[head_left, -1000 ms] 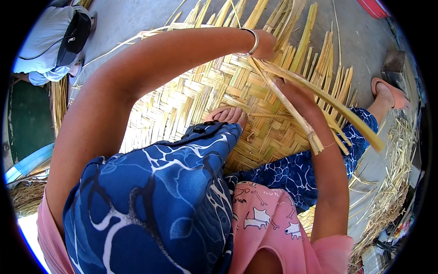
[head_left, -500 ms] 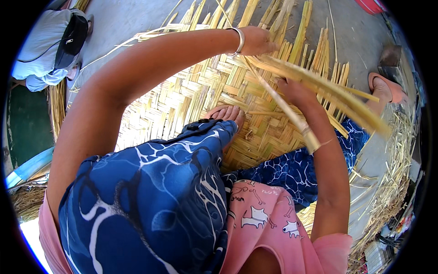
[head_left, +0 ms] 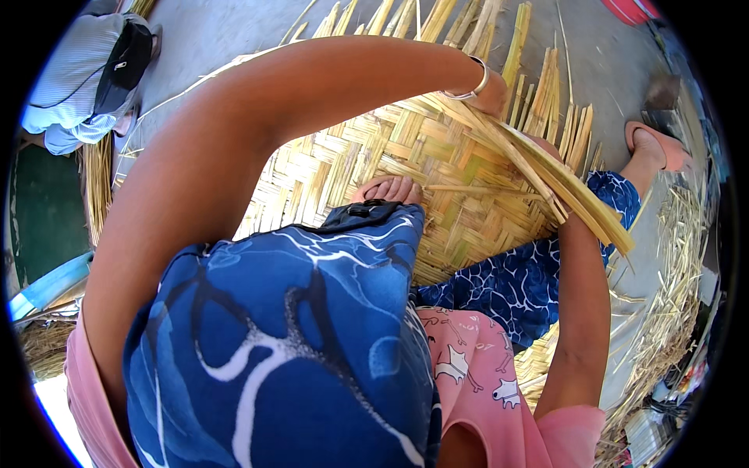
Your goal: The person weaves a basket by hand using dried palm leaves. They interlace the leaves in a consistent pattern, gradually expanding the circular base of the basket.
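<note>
- Pale yellow flat plant-stem strips [head_left: 589, 207] slant from beneath the left wrist down over the right forearm [head_left: 581, 304]; half a second ago their ends were fanned wide and blurred, and now they lie closer together and look sharp.
- The left hand [head_left: 493, 95], behind a silver bangle [head_left: 484, 81], has shifted right, nearer the right hand [head_left: 544, 146], which was plainer to see and is now mostly hidden behind the strips.
- Both hands are near each other at the strips; fingers are out of sight, so I cannot tell what either is clamped on.
- The woven mat [head_left: 484, 226] lies on the grey floor [head_left: 234, 27] under the arms, loose ends jutting along its far edge.
- The left arm [head_left: 312, 86] hides part of the mat, the raised knee in blue patterned trousers [head_left: 273, 312] more, and a foot [head_left: 394, 189] rests on it.
- Loose straw [head_left: 675, 265] lies at right, near a slippered foot [head_left: 649, 147].
- Upper left, another person wears a black waist bag [head_left: 123, 66].
</note>
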Demonstrator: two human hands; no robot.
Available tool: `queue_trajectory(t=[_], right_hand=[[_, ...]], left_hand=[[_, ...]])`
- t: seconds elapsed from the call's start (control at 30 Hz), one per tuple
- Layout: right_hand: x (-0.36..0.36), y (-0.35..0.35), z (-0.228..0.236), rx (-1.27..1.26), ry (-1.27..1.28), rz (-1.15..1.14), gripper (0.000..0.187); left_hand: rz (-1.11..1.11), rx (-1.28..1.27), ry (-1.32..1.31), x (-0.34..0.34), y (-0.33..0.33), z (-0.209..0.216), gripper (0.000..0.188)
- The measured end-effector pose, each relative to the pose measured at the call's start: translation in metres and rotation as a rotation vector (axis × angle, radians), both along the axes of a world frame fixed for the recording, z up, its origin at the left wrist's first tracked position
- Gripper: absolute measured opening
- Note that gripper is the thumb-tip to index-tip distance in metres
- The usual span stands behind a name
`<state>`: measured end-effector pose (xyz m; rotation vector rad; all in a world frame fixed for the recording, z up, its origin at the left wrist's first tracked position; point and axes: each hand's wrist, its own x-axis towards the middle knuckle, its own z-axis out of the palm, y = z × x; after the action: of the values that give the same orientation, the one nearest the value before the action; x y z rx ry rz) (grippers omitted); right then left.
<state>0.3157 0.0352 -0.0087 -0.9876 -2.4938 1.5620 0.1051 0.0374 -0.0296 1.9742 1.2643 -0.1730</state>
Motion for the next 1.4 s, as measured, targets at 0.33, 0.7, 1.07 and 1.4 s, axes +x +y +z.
queue_trajectory(t=[0.33,0.7,1.07,1.4], right_hand=[[-0.033,-0.008,-0.006,0.168,-0.286,0.106,0.024],[-0.048,0.021,-0.014,0.329,-0.43,0.271,0.031],[-0.061,0.006,0.001,0.234,-0.329,0.244,0.044],[-0.048,0.034,-0.04,0.356,-0.192,0.296,0.048]], left_hand=[[0.084,-0.361,0.01,-0.006,-0.011,0.015,0.042],[0.483,-0.172,-0.178,-0.041,-0.028,0.047,0.082],[0.498,-0.184,-0.229,-0.05,-0.042,0.063,0.085],[0.332,0.092,-0.098,-0.048,-0.023,0.025,0.04]])
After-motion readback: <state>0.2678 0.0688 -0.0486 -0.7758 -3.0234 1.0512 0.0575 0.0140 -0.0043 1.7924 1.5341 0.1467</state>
